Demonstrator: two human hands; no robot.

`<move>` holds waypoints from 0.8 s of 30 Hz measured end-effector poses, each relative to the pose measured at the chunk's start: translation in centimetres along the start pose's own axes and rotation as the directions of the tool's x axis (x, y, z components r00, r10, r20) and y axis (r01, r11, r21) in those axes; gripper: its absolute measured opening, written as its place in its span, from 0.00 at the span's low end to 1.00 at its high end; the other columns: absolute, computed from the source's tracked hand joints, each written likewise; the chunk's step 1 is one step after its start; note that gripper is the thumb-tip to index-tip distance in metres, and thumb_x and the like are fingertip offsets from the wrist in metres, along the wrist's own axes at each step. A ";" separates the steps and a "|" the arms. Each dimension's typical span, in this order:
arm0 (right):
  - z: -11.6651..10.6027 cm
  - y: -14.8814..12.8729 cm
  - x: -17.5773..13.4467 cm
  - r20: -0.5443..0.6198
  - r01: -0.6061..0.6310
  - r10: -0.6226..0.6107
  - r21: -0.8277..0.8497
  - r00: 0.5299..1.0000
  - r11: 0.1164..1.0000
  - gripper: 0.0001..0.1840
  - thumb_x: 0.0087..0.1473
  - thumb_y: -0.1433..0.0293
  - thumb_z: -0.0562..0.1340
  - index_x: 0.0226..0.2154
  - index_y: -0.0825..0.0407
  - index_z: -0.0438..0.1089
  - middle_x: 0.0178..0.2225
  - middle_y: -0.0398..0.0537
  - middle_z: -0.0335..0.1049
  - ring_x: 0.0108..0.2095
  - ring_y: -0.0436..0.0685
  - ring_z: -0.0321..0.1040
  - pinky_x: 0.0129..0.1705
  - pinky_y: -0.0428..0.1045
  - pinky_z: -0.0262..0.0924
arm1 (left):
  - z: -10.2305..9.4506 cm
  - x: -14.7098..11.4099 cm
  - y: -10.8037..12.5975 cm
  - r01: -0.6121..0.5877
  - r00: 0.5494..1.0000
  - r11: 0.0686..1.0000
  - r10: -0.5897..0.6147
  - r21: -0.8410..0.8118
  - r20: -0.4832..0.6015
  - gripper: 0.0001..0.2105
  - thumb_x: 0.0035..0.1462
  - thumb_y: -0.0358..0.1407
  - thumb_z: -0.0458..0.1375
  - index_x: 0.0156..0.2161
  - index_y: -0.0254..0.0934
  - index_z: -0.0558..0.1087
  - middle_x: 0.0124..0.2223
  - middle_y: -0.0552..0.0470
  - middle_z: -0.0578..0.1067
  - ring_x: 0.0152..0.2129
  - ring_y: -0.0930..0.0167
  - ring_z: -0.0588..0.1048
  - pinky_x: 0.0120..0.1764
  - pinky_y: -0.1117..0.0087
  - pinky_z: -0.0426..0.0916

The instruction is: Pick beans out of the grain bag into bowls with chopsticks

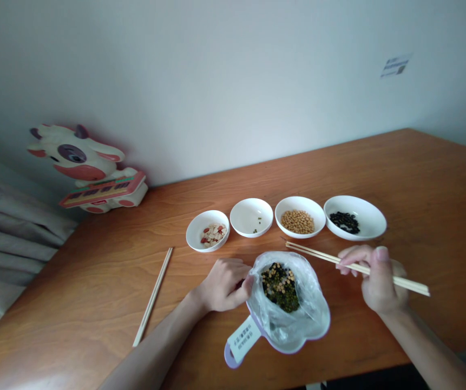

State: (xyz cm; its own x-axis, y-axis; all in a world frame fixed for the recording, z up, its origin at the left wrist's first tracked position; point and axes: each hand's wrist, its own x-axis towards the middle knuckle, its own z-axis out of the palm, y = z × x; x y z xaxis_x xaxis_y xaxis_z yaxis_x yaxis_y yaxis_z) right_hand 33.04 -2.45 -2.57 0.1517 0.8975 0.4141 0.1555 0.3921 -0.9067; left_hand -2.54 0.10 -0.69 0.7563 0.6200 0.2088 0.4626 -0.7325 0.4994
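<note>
My right hand (385,279) is closed around a pair of chopsticks (317,252), their tips pointing left over the table, just behind the bag-lined dish. Thumb and fingers of my left hand (228,284) pinch the left edge of a clear plastic bag (303,303). The bag lies inside a lilac-edged, scalloped dish (325,325) with a labelled handle (244,338). Mixed green, black and yellow beans (279,287) rest in the bag. Behind stand white bowls in a row: one with pale and red pieces (214,235), one with a few green beans (256,230), one with soybeans (297,221), one with black beans (344,221).
A second pair of chopsticks (153,297) lies on the wooden table (94,292) to the left. At the back left, a cow-shaped toy keyboard (105,189) leans against the wall (233,92). A grey curtain (5,238) hangs at the left edge.
</note>
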 end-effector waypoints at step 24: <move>0.2 -0.6 -0.1 -0.010 0.007 -0.007 0.019 1.000 1.000 0.34 0.71 0.51 0.48 0.25 0.46 0.78 0.23 0.51 0.70 0.32 0.63 0.72 0.35 0.58 0.63 | -0.1 0.0 0.0 -0.005 1.000 1.000 0.005 0.008 0.007 0.18 0.74 0.39 0.43 0.29 0.38 0.60 0.27 0.51 0.71 0.25 0.70 0.66 0.32 0.65 0.56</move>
State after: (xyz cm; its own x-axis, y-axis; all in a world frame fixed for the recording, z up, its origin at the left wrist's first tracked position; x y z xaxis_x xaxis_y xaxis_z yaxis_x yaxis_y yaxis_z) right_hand 32.73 -2.73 -2.07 0.1602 0.8927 0.4212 0.1378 0.4023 -0.9051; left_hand -2.59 0.18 -0.59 0.7619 0.6142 0.2058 0.4620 -0.7379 0.4919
